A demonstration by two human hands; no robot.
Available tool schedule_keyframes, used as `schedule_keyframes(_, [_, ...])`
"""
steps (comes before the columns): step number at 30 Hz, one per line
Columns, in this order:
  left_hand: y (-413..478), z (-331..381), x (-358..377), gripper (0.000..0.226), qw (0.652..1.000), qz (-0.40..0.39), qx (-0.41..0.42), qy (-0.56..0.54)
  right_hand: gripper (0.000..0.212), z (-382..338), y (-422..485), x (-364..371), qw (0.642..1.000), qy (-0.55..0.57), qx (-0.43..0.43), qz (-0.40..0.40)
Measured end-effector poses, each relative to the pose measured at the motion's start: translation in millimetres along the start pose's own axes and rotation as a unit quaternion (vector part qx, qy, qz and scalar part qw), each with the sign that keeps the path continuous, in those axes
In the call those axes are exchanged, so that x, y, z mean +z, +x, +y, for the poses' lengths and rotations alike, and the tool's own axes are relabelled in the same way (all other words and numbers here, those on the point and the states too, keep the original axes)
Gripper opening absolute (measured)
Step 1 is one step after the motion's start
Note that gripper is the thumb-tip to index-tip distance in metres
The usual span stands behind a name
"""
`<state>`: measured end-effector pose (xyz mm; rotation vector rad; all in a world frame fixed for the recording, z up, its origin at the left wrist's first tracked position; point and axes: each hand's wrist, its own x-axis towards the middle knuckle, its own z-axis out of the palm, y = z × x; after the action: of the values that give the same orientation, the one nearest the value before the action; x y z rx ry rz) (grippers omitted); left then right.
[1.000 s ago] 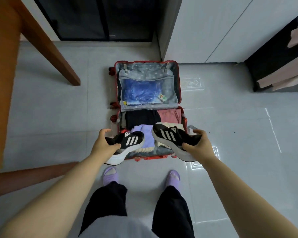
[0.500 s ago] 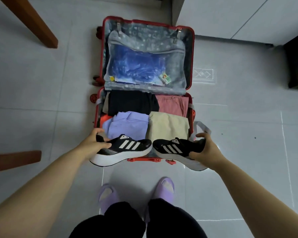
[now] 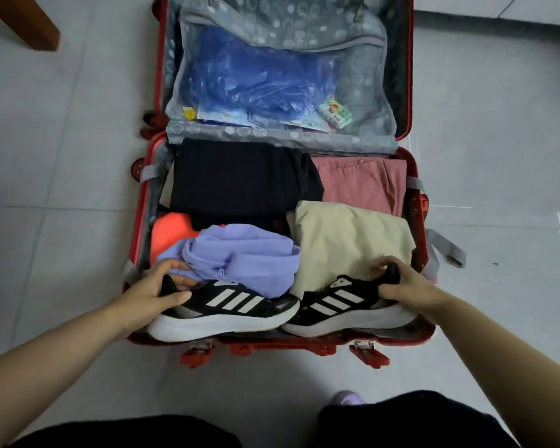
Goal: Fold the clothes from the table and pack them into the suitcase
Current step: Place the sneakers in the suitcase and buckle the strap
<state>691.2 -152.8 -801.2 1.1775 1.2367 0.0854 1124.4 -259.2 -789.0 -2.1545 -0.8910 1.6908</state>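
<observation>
A red suitcase lies open on the floor. Its near half holds folded clothes: a black garment, a pink one, a beige one, a lilac one and an orange piece. Two black sneakers with white stripes and white soles lie on their sides along the near edge, toes meeting in the middle. My left hand grips the heel of the left sneaker. My right hand grips the heel of the right sneaker.
The lid half has a grey mesh pocket with a blue plastic bag inside. A wooden table leg stands at the top left. Grey tiled floor surrounds the case. My knees in black trousers are at the bottom edge.
I have bent closer to the suitcase. Both hands lowered the sneakers from above the case's front edge down into its near end, against the lilac and beige clothes.
</observation>
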Motion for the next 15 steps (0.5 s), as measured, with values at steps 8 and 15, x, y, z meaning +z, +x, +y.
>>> schedule_keyframes(8, [-1, -15, 4, 0.063, 0.942, 0.083, 0.099, 0.311, 0.06, 24, -1, 23, 0.992, -0.048, -0.046, 0.108])
schedule_keyframes(15, [20, 4, 16, 0.05, 0.682, 0.006, 0.347, 0.643, 0.062, 30, -6, 38, 0.945, -0.257, 0.042, 0.199])
